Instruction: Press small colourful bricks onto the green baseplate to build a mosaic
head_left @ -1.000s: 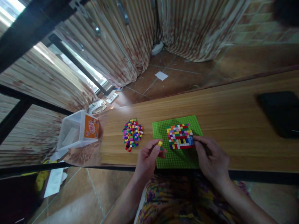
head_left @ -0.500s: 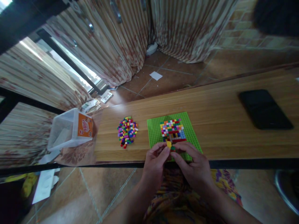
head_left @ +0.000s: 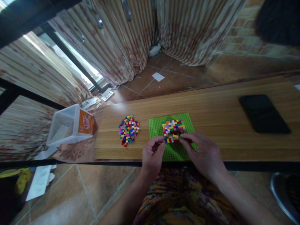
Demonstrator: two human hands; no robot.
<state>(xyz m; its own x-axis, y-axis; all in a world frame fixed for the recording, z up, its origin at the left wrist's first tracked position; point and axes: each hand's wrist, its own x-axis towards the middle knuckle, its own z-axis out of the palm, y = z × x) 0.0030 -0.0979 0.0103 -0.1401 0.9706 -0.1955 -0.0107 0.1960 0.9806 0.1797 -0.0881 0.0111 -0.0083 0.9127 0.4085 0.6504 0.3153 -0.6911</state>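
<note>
A green studded baseplate (head_left: 154, 126) lies near the front edge of the table, bearing a block of many-coloured toy bricks (head_left: 173, 126). My right hand (head_left: 203, 150) pinches a short strip of joined bricks (head_left: 175, 136), yellow with a green end, over the front of the brick block. At the block's left front corner is my left hand (head_left: 153, 154), thumb and forefinger curled close together. Whether a small piece sits between those fingertips is too small to see. Left of the baseplate lies a heap of loose toy bricks (head_left: 128, 129).
The wooden table (head_left: 215, 109) also carries a black tablet-like device (head_left: 264, 114) at the right. Off its left end stands a clear plastic bin (head_left: 63, 131) with an orange label. Papers (head_left: 107, 94) lie on the floor by the curtains.
Both hands have moved forward and apart. The yellow and green strip has gone from between both hands near the table edge to the right fingers, over the brick block.
</note>
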